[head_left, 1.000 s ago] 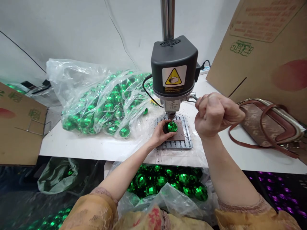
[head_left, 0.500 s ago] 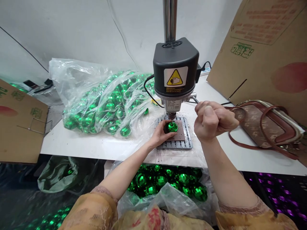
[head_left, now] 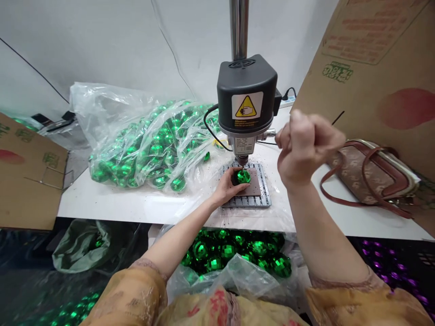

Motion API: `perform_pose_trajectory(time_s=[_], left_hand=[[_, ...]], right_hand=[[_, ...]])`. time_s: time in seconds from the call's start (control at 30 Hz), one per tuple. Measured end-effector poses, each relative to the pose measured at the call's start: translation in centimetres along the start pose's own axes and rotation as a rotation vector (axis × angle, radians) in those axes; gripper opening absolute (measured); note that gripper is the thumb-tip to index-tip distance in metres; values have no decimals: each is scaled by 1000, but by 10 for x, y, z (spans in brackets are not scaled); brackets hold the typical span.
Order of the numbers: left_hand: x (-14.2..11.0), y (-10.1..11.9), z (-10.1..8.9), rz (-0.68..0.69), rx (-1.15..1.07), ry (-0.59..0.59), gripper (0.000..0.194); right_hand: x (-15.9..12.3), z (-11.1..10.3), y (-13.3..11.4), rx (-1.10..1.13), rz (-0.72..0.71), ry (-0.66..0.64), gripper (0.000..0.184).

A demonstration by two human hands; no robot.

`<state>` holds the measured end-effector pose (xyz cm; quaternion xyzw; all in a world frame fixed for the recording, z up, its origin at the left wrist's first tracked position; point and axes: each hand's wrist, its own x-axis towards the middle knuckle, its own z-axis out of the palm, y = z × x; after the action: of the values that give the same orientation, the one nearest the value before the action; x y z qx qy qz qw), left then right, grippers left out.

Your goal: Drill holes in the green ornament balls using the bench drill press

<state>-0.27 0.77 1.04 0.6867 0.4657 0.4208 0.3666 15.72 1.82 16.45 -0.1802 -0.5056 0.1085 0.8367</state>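
My left hand [head_left: 228, 186] grips a shiny green faceted ball [head_left: 244, 176] between thumb and fingers. The ball rests on a brown pad [head_left: 254, 184] over the slotted metal base [head_left: 265, 201] of a small drill press [head_left: 247, 97]. Just above the ball is the drill's chuck [head_left: 242, 159]; whether the bit touches the ball is too small to tell. My right hand [head_left: 306, 147], a little blurred, is closed round the press's feed lever [head_left: 271, 132], most of which the fist hides.
A clear plastic bag [head_left: 149, 145] full of green balls lies left of the press. More green balls [head_left: 234, 251] sit in an open bag below the table edge. A brown handbag [head_left: 374, 174] is at right. Cardboard boxes [head_left: 367, 77] flank both sides.
My right hand has risen with the lever, and the chuck has moved up slightly off the ball. My left hand still holds the ball in the same place.
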Motion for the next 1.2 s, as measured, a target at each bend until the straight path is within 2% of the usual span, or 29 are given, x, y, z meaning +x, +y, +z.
perform_pose_trajectory(time_s=[0.07,0.13,0.2,0.23,0.33,0.47,0.57,0.63,0.7,0.77,0.83,0.9,0.93,1.0,1.1,1.2], left_hand=[[-4,7,-3,-5,88,71,56],[-15,19,-9,-1,163,142,53],[-35,34,-16,-14,195,147,52],[-48,41,-19,-28,192,109,52],[-93,56,-15,-48,146,-152,56],[-143,50,14,64,261,-549,56],[-156,47,27,123,390,-676,62],[-147,53,20,178,347,-697,61],[-125,60,2,210,197,-691,47],[-93,60,-22,171,28,-626,29],[-55,49,-46,71,-38,-493,19],[-15,31,-66,-25,138,-247,22],[5,21,-74,-55,309,-109,24],[38,2,-84,-98,670,66,27],[71,-16,-90,-169,954,140,31],[85,-25,-93,-189,947,136,28]], right_hand=[[17,9,-3,6,83,-15,50],[29,15,-4,42,107,-3,53],[34,17,-4,62,112,5,55],[35,17,-4,53,116,-4,55],[34,16,-3,15,105,-11,55],[32,17,-2,0,81,-2,56],[31,16,-2,-18,89,-6,57],[30,14,-2,13,95,-8,56],[29,12,-1,52,94,-8,53],[27,11,-3,75,91,-1,51],[25,12,-5,67,96,-7,49],[23,12,-8,47,102,-20,48],[22,13,-9,39,101,-27,47],[21,14,-10,39,90,-26,47],[21,14,-9,49,71,-14,48],[22,14,-9,42,67,-6,48]])
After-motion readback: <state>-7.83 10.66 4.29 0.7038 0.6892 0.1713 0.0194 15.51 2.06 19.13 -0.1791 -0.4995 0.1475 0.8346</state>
